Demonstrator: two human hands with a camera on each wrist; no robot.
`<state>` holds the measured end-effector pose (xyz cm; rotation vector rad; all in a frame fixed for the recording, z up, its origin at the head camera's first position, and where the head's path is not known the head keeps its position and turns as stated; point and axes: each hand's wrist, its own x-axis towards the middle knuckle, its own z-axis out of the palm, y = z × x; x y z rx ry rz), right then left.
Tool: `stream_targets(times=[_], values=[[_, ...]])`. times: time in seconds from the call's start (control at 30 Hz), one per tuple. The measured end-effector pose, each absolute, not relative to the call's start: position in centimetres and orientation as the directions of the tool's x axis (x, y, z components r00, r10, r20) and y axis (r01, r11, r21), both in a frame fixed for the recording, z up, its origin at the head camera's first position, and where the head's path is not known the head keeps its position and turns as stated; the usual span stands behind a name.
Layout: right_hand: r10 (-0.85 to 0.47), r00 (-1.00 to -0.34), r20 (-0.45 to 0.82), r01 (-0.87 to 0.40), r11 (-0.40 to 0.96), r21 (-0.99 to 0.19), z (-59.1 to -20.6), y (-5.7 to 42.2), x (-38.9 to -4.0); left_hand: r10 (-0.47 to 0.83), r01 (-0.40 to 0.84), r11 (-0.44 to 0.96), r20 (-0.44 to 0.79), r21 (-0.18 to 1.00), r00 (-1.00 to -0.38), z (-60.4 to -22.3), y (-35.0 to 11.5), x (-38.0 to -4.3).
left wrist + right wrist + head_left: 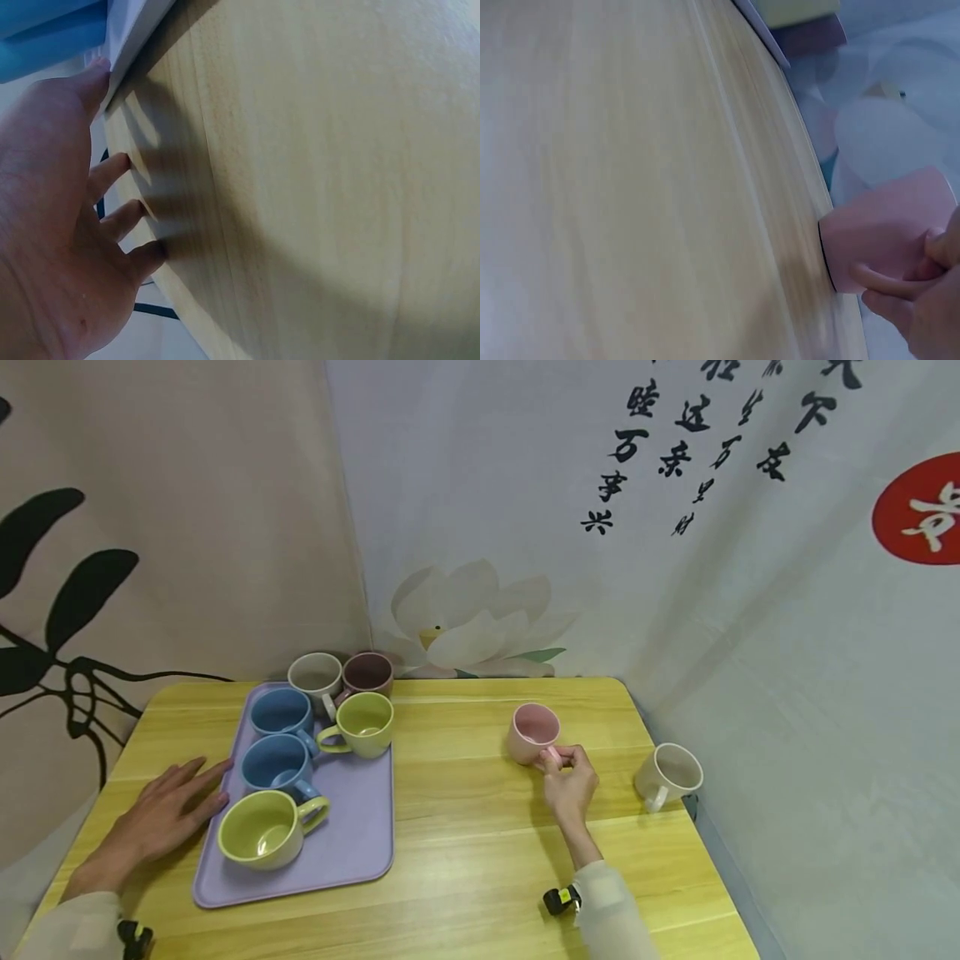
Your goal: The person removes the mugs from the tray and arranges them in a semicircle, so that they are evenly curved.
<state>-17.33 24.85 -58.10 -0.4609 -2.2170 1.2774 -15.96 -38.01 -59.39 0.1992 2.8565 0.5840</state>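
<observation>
My right hand (572, 785) pinches the handle of a pink mug (533, 732) between thumb and fingers, over the right half of the table. In the right wrist view the mug (889, 225) stands upright relative to the tabletop; whether its base touches the wood I cannot tell. My left hand (168, 810) lies with fingers spread at the left side of a lilac tray (352, 835), fingertips touching its rim. The tray bears two blue mugs (274, 763), two yellow-green mugs (258, 833), a whitish mug (315, 675) and a plum mug (367, 674).
A cream mug (667, 777) stands near the right edge of the wooden table (465, 860). Behind the table hangs a pale curtain (480, 485) with a lotus print and dark characters.
</observation>
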Motion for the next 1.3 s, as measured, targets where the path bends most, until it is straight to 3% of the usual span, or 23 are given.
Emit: stream_targets(times=[0.3, 0.47, 1.3], values=[[0.658, -0.681, 0.322, 0.038, 0.471, -0.881, -58.4, 28.2, -17.9, 0.173, 0.085, 0.911, -0.189, 0.403, -0.967, -59.3, -38.0, -15.9], [0.714, -0.614, 0.337, 0.125, 0.510, -0.851, -58.4, 29.3, -17.9, 0.169, 0.081, 0.915, -0.194, 0.394, -0.966, -59.4, -38.1, -16.0], [0.844, -0.408, 0.349, 0.281, 0.480, -0.831, -58.4, 32.3, -19.5, 0.163, 0.078, 0.916, -0.186, 0.393, -0.969, -59.6, -38.1, -15.9]])
